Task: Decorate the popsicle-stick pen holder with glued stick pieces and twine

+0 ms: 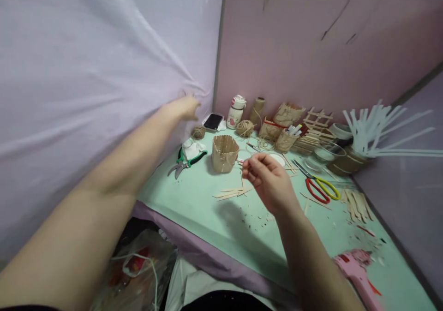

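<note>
My left hand (189, 107) is stretched far out against the white cloth wall (145, 71) at the left corner, above a small ball of brown twine (198, 132). Its fingers look blurred but partly apart, with nothing visible in them. My right hand (265, 177) hovers over the middle of the table, fingertips pinched together. Whatever they hold, if anything, is hidden. Left of it stands a cup made of flat wooden sticks (224, 156), upright. Loose wooden sticks (232, 193) lie in front of that cup. Green-handled pruning shears (185, 164) rest to its left.
Along the back stand a white bottle (236, 112), a twine ball (245, 128), a phone (212, 122) and a stick holder with pens (286, 140). To the right are scissors (320, 186), white strips (374, 131) and a pink glue gun (358, 274). Scraps litter the green tabletop (194, 209).
</note>
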Motion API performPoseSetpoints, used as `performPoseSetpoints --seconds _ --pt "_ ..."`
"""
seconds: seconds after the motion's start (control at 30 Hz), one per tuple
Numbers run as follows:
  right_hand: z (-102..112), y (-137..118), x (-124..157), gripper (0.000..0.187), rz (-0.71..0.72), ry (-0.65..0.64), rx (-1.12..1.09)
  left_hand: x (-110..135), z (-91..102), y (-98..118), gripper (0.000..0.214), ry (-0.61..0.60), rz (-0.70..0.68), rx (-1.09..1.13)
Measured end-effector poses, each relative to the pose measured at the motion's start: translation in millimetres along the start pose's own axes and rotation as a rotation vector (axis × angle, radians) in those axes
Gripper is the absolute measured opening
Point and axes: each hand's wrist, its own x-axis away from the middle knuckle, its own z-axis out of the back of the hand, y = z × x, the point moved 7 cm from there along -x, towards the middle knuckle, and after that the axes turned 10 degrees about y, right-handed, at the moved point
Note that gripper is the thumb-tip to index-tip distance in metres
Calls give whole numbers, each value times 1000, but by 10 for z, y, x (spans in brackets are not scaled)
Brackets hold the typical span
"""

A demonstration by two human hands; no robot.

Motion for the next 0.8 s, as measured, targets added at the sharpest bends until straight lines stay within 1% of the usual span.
performPoseSetpoints --seconds 0.03,0.07,0.1,0.13,0.17,0.23,0.27,0.3,0.33,0.37,0.4,0.43,0.47,0.5,0.53,0.6,0.67,0.73,0.8 --pt "36 93 52 18 -51 -7 -6 90 -156 -52 39 -112 -6 -51" --pt "69 179 97 19 -100 -14 -16 200 -222 -79 42 -143 -15 -78" --pt "102 251 132 19 -140 -15 -32 333 -221 -69 41 -128 -32 -67" --pt "136 311 156 20 -171 -10 -49 494 -181 -37 35 -101 -32 -14" --pt "170 358 171 20 -191 3 -65 682 -117 3 28 -71 -3 70" --pt "235 422 176 21 -204 52 -92 1135 15 87 24 -4 132 270" --pt "258 445 175 22 -203 78 -103 1394 22 136 25 -8 223 384" --pt "270 465 177 22 -199 100 -116 1667 -51 212 27 -81 309 523" --pt "269 485 183 22 -194 114 -130 1944 -197 333 29 -225 372 670" --pt "256 503 196 22 -186 118 -144 2216 -375 481 32 -400 424 819" --pt "232 526 218 22 -181 114 -155 2449 -542 632 35 -542 484 993" --pt "201 555 249 21 -178 102 -161 2616 -682 754 40 -617 559 1168" --pt "165 593 290 21 -181 85 -159 2700 -786 825 43 -596 650 1343" --pt "129 636 337 21 -186 64 -149 2723 -866 858 45 -527 748 1520" --pt "97 684 388 21 -191 42 -132 2725 -938 880 45 -484 845 1662" --pt "57 782 490 21 -197 12 -81 2681 -1035 870 41 -428 1030 1809" --pt "61 870 572 21 -205 8 -19 2604 -1047 802 29 -373 1127 1815" --pt "91 932 626 22 -217 16 33 2539 -1008 711 21 -312 1148 1769" --pt "120 957 653 23 -212 12 68 2521 -971 634 20 -274 1160 1731"
